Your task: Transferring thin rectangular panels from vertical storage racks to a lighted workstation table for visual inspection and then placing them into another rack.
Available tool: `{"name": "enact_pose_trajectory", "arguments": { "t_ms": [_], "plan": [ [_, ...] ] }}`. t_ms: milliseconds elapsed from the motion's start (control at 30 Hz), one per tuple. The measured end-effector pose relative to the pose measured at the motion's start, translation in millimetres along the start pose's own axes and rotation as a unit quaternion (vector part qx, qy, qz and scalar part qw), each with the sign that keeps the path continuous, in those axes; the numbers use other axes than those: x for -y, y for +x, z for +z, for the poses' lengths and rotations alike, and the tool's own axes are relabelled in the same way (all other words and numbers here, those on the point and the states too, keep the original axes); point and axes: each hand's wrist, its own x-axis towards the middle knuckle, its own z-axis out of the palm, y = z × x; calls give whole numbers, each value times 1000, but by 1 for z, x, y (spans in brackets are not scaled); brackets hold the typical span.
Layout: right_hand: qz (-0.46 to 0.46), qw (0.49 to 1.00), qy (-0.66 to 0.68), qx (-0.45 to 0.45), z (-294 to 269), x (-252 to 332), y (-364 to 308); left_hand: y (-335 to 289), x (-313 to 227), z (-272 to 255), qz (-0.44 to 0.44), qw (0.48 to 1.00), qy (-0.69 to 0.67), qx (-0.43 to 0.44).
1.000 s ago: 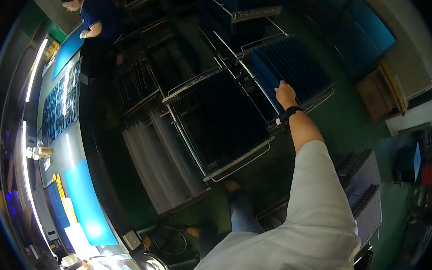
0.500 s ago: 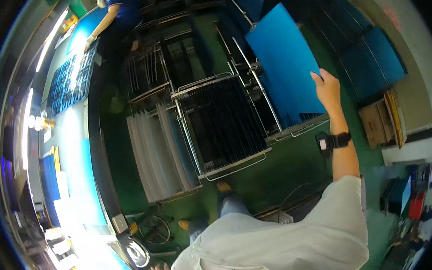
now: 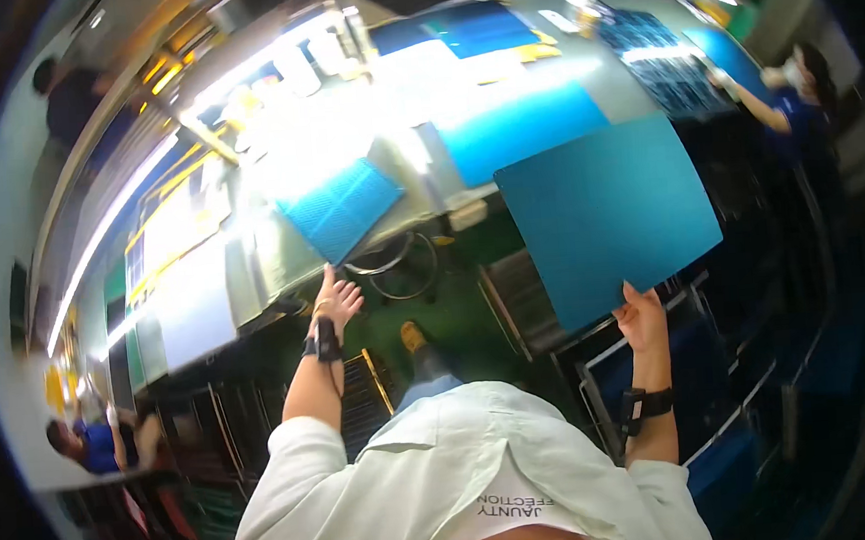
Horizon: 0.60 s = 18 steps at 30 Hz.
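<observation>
The right hand [image 3: 642,317] grips a blue-green panel [image 3: 610,222] at about the middle of its near edge, thumb and fingers closed on the margin. The panel is a flat, thin rectangle held out ahead of the person and to the right of the body's midline. It extends from the grip away from the person, its far edge leaning slightly toward the left. Its sides look close in length, so the long axis cannot be firmly told; the near and far edges appear marginally longer, and both run crosswise, rising toward the right. Relative to the right hand, nearly all of the panel lies beyond the fingertips; the near left corner sits to the left of the hand and lowest in view, the near right corner to the right and farther up. The far edge appears just below a plain blue sheet [image 3: 523,128] lying flat on the workbench [image 3: 605,79]; contact between the two cannot be determined. The left hand [image 3: 337,303] is open and empty, fingers spread, well apart from the panel. It is nearest to the lower corner of a textured blue sheet [image 3: 343,211] on the workbench; whether a fingertip touches that corner cannot be told. A black wrist device [image 3: 647,405] is strapped below the right hand. A co-worker [image 3: 802,109] in dark blue stands at the far right, one arm over the workbench.
</observation>
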Motion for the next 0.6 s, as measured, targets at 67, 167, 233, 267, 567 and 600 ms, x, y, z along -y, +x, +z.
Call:
{"name": "enact_pose_trajectory", "arguments": {
  "t_ms": [67,167,233,267,567,600],
  "plan": [
    [29,1000,-2,10,43,-16,22,31,-22,4,-38,996,-84,-3],
    [65,997,-17,32,102,-42,52,74,-33,18,-79,987,-136,-42],
    [72,996,-40,40,135,-55,67,84,-27,22,-67,990,-107,-56],
    [73,995,-48,49,146,-63,73,83,-23,21,-47,994,-90,-34],
    [74,989,-116,49,205,-96,104,17,-20,-37,-151,960,-78,224],
    [82,989,-113,57,209,-97,109,19,-26,-36,-102,968,-113,197]
  ]
}}
